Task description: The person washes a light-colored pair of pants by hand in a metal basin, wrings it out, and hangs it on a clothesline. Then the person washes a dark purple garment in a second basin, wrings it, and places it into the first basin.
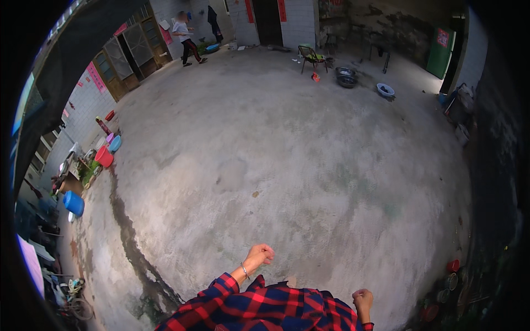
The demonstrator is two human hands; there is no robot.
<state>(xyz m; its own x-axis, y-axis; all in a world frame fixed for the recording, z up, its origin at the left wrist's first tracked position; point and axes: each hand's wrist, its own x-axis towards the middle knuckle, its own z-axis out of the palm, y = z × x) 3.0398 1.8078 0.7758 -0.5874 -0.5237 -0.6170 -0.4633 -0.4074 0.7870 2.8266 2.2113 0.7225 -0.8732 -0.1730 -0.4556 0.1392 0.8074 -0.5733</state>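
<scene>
My left hand (259,256) is in front of my body over the concrete floor (287,143), with a bracelet (243,269) on its wrist. Its fingers curl loosely inward and I see nothing in them. Lower down on the right, my right hand (362,299) is also curled, with no object showing in it. Neither hand touches anything. Both arms are in red and navy plaid sleeves.
A person (185,38) walks at the far left by the doors. Basins, a red bucket (104,156) and a blue bucket (73,203) line the left side. A chair (312,57), metal basins (346,81) and a pale basin (385,90) stand far right. A wet streak (127,231) crosses the floor.
</scene>
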